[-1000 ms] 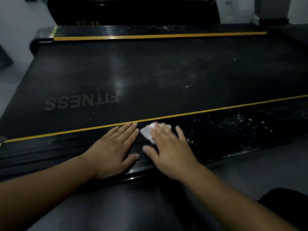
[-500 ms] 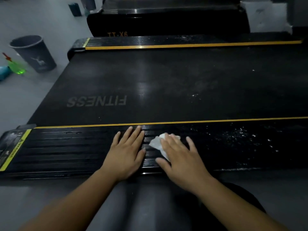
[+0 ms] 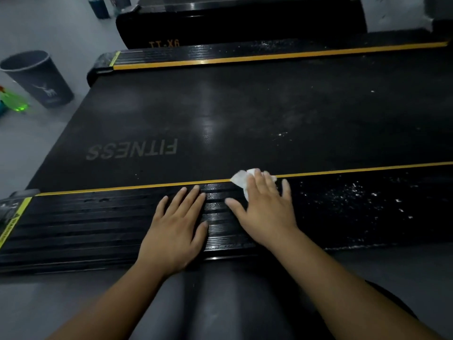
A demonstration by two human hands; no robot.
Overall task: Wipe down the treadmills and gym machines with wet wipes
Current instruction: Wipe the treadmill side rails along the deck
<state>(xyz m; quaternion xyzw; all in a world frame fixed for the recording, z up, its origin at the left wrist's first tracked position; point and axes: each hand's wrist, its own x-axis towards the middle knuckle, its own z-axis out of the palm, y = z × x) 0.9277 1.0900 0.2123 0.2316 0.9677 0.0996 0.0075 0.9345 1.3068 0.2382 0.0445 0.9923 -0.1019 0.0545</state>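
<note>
A black treadmill deck with "FITNESS" printed on its belt lies across the view. Its near ribbed side rail carries a yellow stripe along the belt edge. My right hand presses a crumpled white wet wipe flat onto the rail at the yellow stripe, fingers straight; most of the wipe is hidden under the fingers. My left hand rests flat on the rail just left of it, fingers straight, holding nothing. White specks dot the rail to the right of my right hand.
A dark bin stands on the grey floor at the left, with a green spray bottle beside it. A second treadmill lies beyond the far rail. My dark-clothed legs are below the rail.
My right hand has slid the wipe to the right and up to the yellow stripe. My left hand stays flat on the rail. The view has shifted, showing the bin and bottle.
</note>
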